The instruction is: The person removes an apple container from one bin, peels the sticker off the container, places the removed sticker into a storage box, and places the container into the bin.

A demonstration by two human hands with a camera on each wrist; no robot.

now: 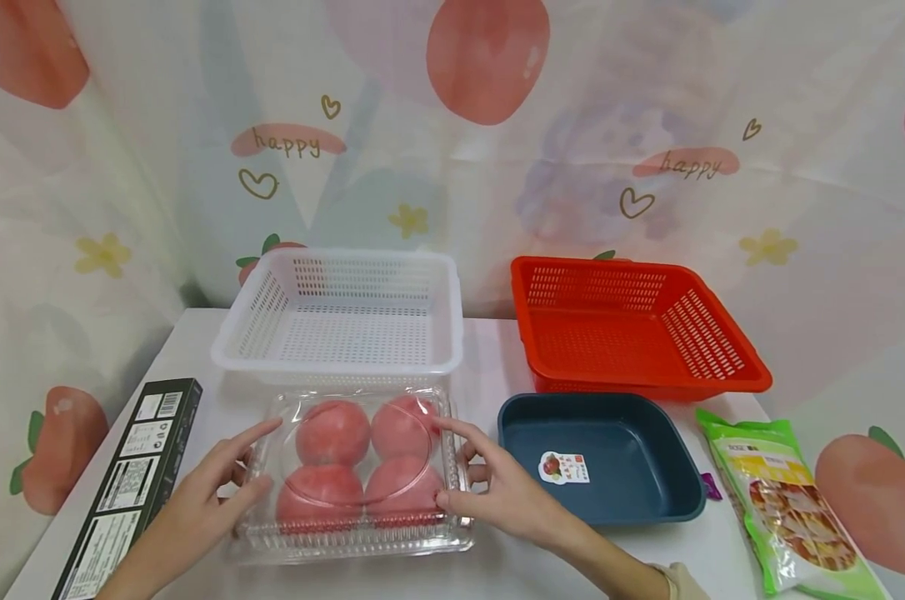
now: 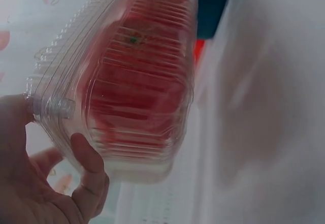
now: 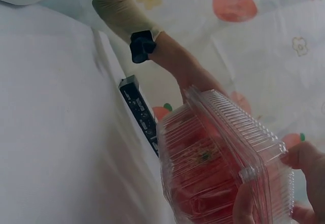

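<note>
A clear plastic clamshell box (image 1: 362, 542) with several large red tomatoes (image 1: 332, 433) inside is in front of me, its lid closed. My left hand (image 1: 212, 492) grips its left edge, thumb and fingers bent at the rim. On the opposite side my right hand (image 1: 505, 487) pinches the right edge between thumb and fingers. In the left wrist view the ridged side of the box (image 2: 137, 132) shows, with a green stem spot on a tomato (image 2: 134, 40). The right wrist view shows the box (image 3: 203, 168) from its other side. Whether its base touches the table cannot be told.
Behind the box stands a white plastic basket (image 1: 336, 367), with a red basket (image 1: 640, 383) to its right. A dark blue basin (image 1: 617, 483) is right of my right hand. A green food packet (image 1: 793, 500) lies far right, a long black box (image 1: 133, 483) far left.
</note>
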